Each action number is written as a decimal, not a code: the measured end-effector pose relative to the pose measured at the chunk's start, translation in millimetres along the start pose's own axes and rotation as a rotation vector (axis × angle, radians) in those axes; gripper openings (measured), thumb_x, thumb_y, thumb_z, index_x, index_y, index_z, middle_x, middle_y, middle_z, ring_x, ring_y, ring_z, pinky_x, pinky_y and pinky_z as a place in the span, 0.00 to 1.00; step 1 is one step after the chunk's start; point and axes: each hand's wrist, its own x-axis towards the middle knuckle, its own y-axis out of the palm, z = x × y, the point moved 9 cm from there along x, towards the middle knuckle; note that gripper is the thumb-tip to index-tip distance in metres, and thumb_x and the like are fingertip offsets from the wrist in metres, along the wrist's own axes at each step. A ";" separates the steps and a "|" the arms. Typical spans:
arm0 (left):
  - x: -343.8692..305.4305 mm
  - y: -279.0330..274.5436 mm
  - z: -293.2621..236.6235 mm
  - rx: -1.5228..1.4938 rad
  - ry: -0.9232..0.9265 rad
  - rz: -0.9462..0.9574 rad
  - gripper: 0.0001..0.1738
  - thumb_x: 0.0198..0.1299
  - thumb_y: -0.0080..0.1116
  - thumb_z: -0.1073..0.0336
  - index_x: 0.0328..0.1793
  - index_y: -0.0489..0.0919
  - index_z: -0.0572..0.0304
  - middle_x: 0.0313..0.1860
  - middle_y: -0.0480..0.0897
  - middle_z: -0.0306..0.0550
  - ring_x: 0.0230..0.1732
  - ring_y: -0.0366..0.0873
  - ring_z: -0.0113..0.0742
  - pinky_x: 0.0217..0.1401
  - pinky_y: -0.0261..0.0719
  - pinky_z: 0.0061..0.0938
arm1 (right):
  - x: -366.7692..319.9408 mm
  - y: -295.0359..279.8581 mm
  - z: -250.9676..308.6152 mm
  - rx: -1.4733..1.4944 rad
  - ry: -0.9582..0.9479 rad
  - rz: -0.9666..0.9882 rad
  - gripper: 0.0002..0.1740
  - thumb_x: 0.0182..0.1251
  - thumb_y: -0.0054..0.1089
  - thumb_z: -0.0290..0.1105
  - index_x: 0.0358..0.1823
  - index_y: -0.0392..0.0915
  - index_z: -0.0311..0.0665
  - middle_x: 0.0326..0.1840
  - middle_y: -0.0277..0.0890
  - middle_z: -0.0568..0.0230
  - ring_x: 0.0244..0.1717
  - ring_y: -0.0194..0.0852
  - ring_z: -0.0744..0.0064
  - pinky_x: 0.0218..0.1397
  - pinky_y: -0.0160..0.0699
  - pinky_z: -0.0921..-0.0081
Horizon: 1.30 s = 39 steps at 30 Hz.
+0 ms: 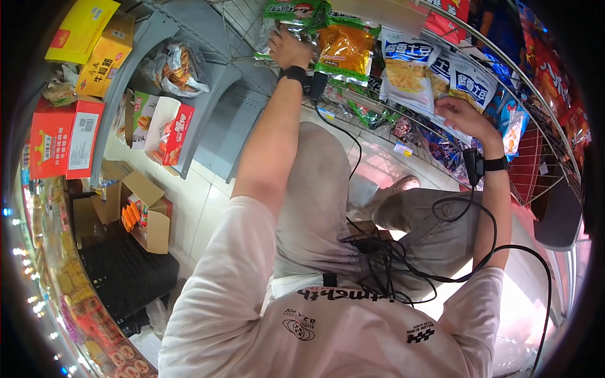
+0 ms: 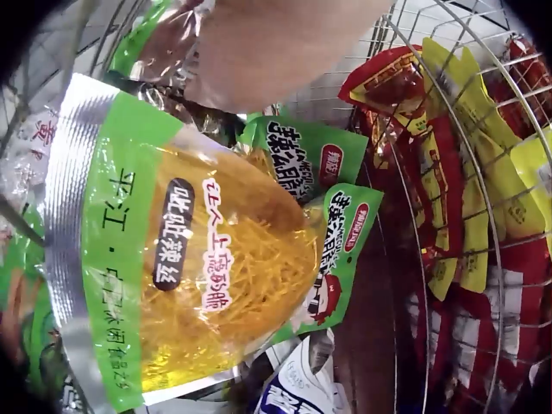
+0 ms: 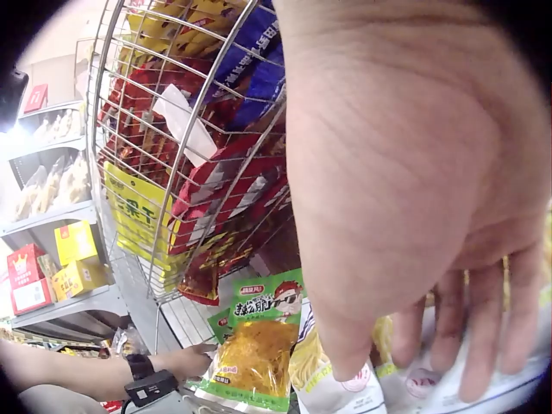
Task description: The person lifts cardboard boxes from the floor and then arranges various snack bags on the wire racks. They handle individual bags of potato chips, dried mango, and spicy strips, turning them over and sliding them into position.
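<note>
Just beside the left hand (image 1: 290, 49), a packet (image 1: 345, 51) shows orange-yellow between green bands. Nearest the right hand (image 1: 465, 117), white packets (image 1: 403, 66) carry blue lettering and pale yellow pictures; well apart from the left hand, one box (image 1: 80, 30) is plain-edged yellow.

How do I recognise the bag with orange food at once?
Find the wire rack before the person. Look between the left hand and the white-and-blue bags. Unlike them, the bag shows orange strands between green bands.

Glossy plastic snack bag (image 2: 233, 267), shiny metal wire rack (image 3: 203, 97), matt cardboard box (image 1: 157, 232).
</note>
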 end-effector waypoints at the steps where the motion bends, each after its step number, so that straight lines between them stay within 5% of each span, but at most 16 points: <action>1: 1.2 5.8 -0.4 0.053 -0.005 0.062 0.54 0.44 0.79 0.55 0.78 0.63 0.58 0.73 0.68 0.61 0.74 0.64 0.61 0.71 0.71 0.52 | -1.5 -0.5 2.3 0.007 -0.006 -0.010 0.24 0.73 0.64 0.49 0.60 0.79 0.39 0.44 0.80 0.71 0.36 0.75 0.81 0.37 0.74 0.81; 5: 2.9 1.9 7.7 -0.043 -0.127 0.229 0.60 0.51 0.76 0.49 0.86 0.52 0.51 0.69 0.66 0.66 0.73 0.66 0.66 0.71 0.74 0.51 | -0.1 -1.7 1.0 0.024 -0.028 -0.018 0.24 0.72 0.65 0.49 0.58 0.80 0.38 0.45 0.82 0.70 0.36 0.74 0.80 0.37 0.74 0.81; 8: 3.8 -4.4 15.7 -0.024 -0.178 0.143 0.61 0.47 0.79 0.55 0.83 0.53 0.56 0.65 0.66 0.70 0.69 0.66 0.64 0.64 0.78 0.51 | -0.9 -1.0 3.3 0.027 -0.025 -0.010 0.24 0.72 0.65 0.49 0.57 0.80 0.38 0.45 0.82 0.70 0.36 0.74 0.80 0.37 0.74 0.81; 12: 12.8 0.9 21.6 0.045 -0.114 0.155 0.50 0.52 0.75 0.49 0.79 0.65 0.56 0.61 0.77 0.69 0.66 0.73 0.65 0.67 0.76 0.51 | -4.2 -0.9 6.7 0.031 -0.044 -0.007 0.25 0.71 0.65 0.50 0.57 0.81 0.38 0.44 0.82 0.70 0.36 0.75 0.79 0.38 0.75 0.80; 14: 14.1 1.5 23.7 -0.028 -0.094 0.077 0.44 0.54 0.73 0.50 0.75 0.70 0.57 0.57 0.81 0.64 0.64 0.76 0.61 0.64 0.76 0.51 | -5.8 -0.1 9.2 0.032 -0.053 -0.008 0.25 0.71 0.65 0.50 0.57 0.81 0.37 0.44 0.82 0.69 0.36 0.75 0.78 0.38 0.75 0.79; 16: 5.1 -47.6 7.7 -0.147 -0.045 -0.265 0.36 0.59 0.69 0.51 0.70 0.74 0.61 0.55 0.84 0.62 0.61 0.78 0.59 0.61 0.76 0.51 | -7.7 -0.8 12.6 -0.009 -0.037 -0.016 0.25 0.71 0.65 0.50 0.57 0.81 0.37 0.44 0.82 0.68 0.36 0.76 0.78 0.39 0.76 0.78; 18: 11.7 -56.9 2.7 -0.324 -0.037 -0.234 0.32 0.65 0.64 0.52 0.71 0.72 0.61 0.58 0.81 0.57 0.62 0.74 0.57 0.68 0.67 0.50 | -5.6 -1.0 12.0 0.001 -0.061 -0.018 0.25 0.72 0.65 0.50 0.57 0.81 0.37 0.44 0.82 0.67 0.36 0.76 0.78 0.39 0.76 0.78; 21: 19.9 -30.8 2.3 -1.141 -0.272 0.009 0.25 0.74 0.46 0.54 0.70 0.71 0.60 0.65 0.79 0.57 0.64 0.75 0.53 0.66 0.74 0.50 | -0.8 -1.1 3.8 0.016 -0.079 -0.020 0.24 0.72 0.65 0.48 0.56 0.81 0.36 0.44 0.82 0.67 0.35 0.77 0.77 0.39 0.77 0.77; 22: 18.2 -23.8 3.2 -1.142 -0.269 0.010 0.25 0.74 0.46 0.54 0.70 0.71 0.60 0.65 0.79 0.57 0.64 0.75 0.53 0.66 0.74 0.50 | 1.2 -1.6 3.7 0.021 -0.086 -0.018 0.23 0.73 0.65 0.47 0.56 0.81 0.35 0.44 0.82 0.66 0.35 0.77 0.77 0.40 0.78 0.76; 25: -0.9 10.6 -37.3 -1.839 -0.508 0.660 0.25 0.76 0.40 0.50 0.72 0.71 0.54 0.69 0.76 0.55 0.63 0.79 0.54 0.66 0.80 0.53 | 1.5 0.6 10.1 -0.017 -0.080 -0.018 0.22 0.73 0.65 0.46 0.53 0.81 0.33 0.42 0.82 0.66 0.35 0.77 0.77 0.39 0.78 0.75; 28: -35.3 3.0 -55.3 -2.014 -0.738 0.983 0.24 0.77 0.44 0.50 0.69 0.74 0.55 0.65 0.79 0.52 0.62 0.80 0.51 0.62 0.83 0.48 | 5.2 3.1 7.7 0.000 -0.095 -0.003 0.21 0.73 0.65 0.46 0.50 0.81 0.33 0.41 0.81 0.66 0.34 0.77 0.76 0.39 0.78 0.75; 29: -40.7 -2.1 -54.5 -2.013 -0.738 0.990 0.24 0.77 0.44 0.50 0.69 0.74 0.55 0.65 0.79 0.52 0.62 0.80 0.51 0.62 0.83 0.48 | 4.7 1.8 7.3 0.002 -0.092 -0.006 0.21 0.73 0.65 0.46 0.50 0.81 0.33 0.41 0.81 0.66 0.34 0.77 0.76 0.39 0.78 0.75; 31: -57.0 3.6 -22.8 -1.233 -0.722 1.000 0.22 0.75 0.51 0.52 0.66 0.77 0.58 0.62 0.82 0.47 0.64 0.77 0.42 0.67 0.79 0.41 | -1.4 0.9 14.5 -0.007 -0.077 -0.015 0.20 0.73 0.65 0.46 0.49 0.81 0.33 0.39 0.80 0.66 0.32 0.76 0.76 0.38 0.78 0.75; 34: -66.7 13.9 -71.6 -1.378 -0.409 1.360 0.21 0.74 0.55 0.53 0.64 0.80 0.58 0.62 0.83 0.45 0.57 0.83 0.36 0.59 0.86 0.35 | 4.9 2.9 11.3 0.001 -0.131 0.022 0.21 0.74 0.64 0.46 0.49 0.81 0.33 0.40 0.80 0.66 0.32 0.76 0.76 0.38 0.77 0.75; 35: -57.1 13.0 -74.5 -1.276 -0.254 1.144 0.25 0.75 0.56 0.51 0.68 0.77 0.59 0.61 0.81 0.41 0.65 0.75 0.32 0.75 0.68 0.30 | 4.3 1.9 9.8 -0.002 -0.137 0.009 0.21 0.73 0.64 0.47 0.48 0.81 0.33 0.40 0.80 0.66 0.32 0.76 0.76 0.38 0.77 0.75; 39: -58.4 25.0 -81.9 -1.417 -0.275 1.223 0.32 0.75 0.56 0.45 0.74 0.72 0.59 0.70 0.76 0.43 0.70 0.72 0.32 0.77 0.65 0.30 | 7.9 1.7 1.6 -0.020 -0.140 0.012 0.22 0.73 0.64 0.48 0.49 0.82 0.34 0.40 0.81 0.65 0.32 0.78 0.74 0.39 0.78 0.73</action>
